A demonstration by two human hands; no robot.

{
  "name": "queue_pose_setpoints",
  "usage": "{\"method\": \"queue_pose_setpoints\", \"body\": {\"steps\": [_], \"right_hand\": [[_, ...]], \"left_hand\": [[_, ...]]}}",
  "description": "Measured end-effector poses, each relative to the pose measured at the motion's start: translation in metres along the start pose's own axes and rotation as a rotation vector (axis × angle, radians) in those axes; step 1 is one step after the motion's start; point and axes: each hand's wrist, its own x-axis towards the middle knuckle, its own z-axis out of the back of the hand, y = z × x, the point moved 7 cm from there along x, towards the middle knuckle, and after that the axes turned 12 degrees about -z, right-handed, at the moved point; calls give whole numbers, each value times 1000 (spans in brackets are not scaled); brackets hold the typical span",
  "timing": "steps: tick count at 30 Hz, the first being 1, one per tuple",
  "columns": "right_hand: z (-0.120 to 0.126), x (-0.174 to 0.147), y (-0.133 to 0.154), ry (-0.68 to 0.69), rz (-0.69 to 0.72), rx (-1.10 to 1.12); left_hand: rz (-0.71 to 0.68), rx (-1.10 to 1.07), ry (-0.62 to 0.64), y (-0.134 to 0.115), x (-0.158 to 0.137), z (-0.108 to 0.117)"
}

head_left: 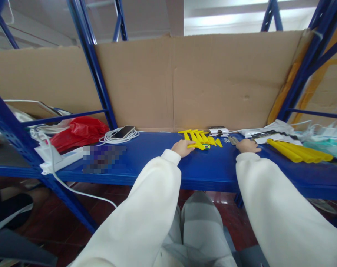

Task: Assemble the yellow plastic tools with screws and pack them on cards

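My left hand (183,148) is closed around one end of a yellow plastic tool (199,146) that looks like a scraper. Its far end, with a small green part, points right, just above the blue shelf. Behind it lies a row of similar yellow tools (195,135), with small yellow wedge-shaped pieces (218,142) at the row's right end. My right hand (247,145) rests low over the shelf, fingers bent and partly hidden. Its fingertips meet some flat grey metal pieces (233,140). Small white bits (226,140) lie left of these.
Yellow tubes (298,151) and white packets (276,136) lie right. Small black-and-white cards (218,131) sit against the cardboard wall (212,81). Leftward are a phone (124,132) on a coiled white cable (108,138), a red bag (79,133) and a white power strip (65,160). Blue posts (94,66) frame the shelf.
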Motion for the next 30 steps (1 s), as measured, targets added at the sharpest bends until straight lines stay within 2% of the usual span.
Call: {"method": "queue_pose_setpoints", "body": {"steps": [12, 21, 24, 26, 28, 30], "right_hand": [[0, 5, -2, 1, -28, 77], [6, -2, 5, -78, 60, 99], [18, -5, 16, -105, 172, 210], [25, -14, 33, -84, 325, 284], [28, -30, 53, -12, 514, 371], [25, -51, 71, 140, 671, 473]], "left_hand": [[-8, 3, 10, 0, 1, 0], [-11, -7, 17, 0, 1, -1], [-16, -9, 1, 0, 1, -1], [-10, -12, -13, 0, 1, 0], [2, -12, -30, 1, 1, 2], [18, -9, -49, 2, 0, 4]]}}
